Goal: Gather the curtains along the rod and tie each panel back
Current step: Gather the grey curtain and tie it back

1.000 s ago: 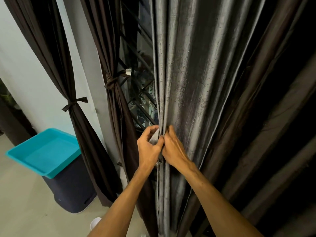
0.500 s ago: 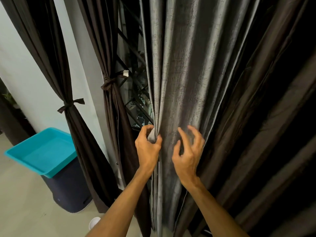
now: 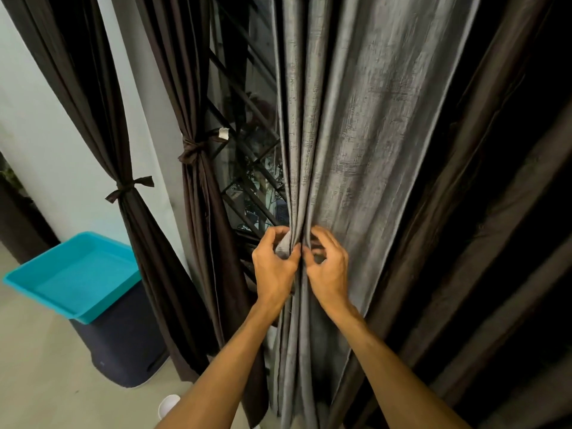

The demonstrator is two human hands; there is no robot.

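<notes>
Hands meet mid-frame: left hand (image 3: 274,267) pinches bunched folds of grey curtain panel (image 3: 356,134) betw thumb & fingers; right hand (image 3: 328,270), fingers curled, nips next fold just beside it. Panel hangs by window grille (image 3: 244,97). Far-left brown panel (image 3: 148,249) & nearer brown panel (image 3: 204,230) hang tied w/ bows. Teal tray (image 3: 77,274) sits on dark bin (image 3: 120,345)

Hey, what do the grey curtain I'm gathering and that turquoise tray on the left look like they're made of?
Grey curtain: woven fabric, possibly a synthetic faux silk. It has a soft sheen and streaky, slubbed weave lines, and it falls in limp pleats.
Turquoise tray: probably moulded plastic with a smooth, semi-matte finish. The colour is uniform, and the rim and corners are rounded.
</notes>
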